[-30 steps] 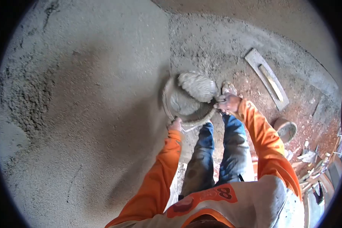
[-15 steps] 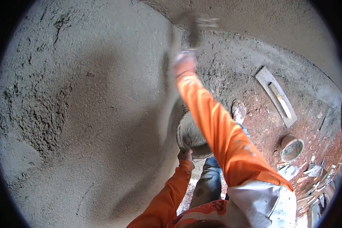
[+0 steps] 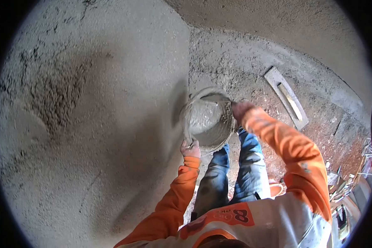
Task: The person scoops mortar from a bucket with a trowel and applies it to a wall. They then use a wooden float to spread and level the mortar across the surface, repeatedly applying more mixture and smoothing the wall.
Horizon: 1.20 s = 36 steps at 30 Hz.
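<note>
Basin (image 3: 214,141) ahead of left grip (image 3: 190,149), its rim inside the fingers

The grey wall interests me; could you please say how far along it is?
Much of the wall already looks evenly coated. The left hand holds a bowl of wet mortar, the right hand at its rim. The rough patch seems left to smooth.

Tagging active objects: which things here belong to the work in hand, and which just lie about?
In the work:
- basin, rim in left hand
- wet mix inside it
- right hand at basin; its grip unclear

Lying about:
- float, possibly a tool set down
- scraps at right edge
</note>
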Motion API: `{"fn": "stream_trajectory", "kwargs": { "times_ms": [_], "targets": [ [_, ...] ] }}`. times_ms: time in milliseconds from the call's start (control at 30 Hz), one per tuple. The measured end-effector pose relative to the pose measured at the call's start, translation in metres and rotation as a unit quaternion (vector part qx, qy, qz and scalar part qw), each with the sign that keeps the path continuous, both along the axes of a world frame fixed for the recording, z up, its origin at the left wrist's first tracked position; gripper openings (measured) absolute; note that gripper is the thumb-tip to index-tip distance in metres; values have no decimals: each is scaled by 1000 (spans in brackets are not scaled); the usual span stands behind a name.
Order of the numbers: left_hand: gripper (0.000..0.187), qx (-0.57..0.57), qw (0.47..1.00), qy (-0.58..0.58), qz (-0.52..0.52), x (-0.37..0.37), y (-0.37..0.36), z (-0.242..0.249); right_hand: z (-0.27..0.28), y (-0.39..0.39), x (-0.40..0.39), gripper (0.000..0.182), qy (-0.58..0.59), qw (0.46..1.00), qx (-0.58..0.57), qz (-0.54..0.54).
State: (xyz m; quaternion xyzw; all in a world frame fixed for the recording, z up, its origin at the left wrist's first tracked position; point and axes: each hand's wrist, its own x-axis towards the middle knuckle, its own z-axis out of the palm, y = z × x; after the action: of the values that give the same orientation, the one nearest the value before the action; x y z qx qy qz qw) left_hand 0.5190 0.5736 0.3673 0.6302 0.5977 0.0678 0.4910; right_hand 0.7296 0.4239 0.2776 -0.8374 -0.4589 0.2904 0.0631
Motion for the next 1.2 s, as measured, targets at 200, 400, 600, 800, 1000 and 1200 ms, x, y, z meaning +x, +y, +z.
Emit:
{"fn": "stream_trajectory", "kwargs": {
  "times_ms": [200,400,600,800,1000,1200],
  "targets": [
    [16,-52,996,-24,69,14,12,42,51,27,20,20,518,806,-281,-58],
    [35,-109,970,29,216,-13,25,-11,88,-19,3,24,680,689,-133,-212],
    [35,-65,968,226,86,-30,1,-22,96,-15,13,19,508,685,234,-467],
    [34,-66,961,266,42,-81,-14,-31,81,110,62,32,24,702,333,-629],
    [30,-199,964,77,161,-88,-23,-17,148,291,49,28,13,822,348,-451],
    [19,-86,976,-30,197,-55,-27,2,230,119,-47,22,231,826,437,-272]
  ]
}}
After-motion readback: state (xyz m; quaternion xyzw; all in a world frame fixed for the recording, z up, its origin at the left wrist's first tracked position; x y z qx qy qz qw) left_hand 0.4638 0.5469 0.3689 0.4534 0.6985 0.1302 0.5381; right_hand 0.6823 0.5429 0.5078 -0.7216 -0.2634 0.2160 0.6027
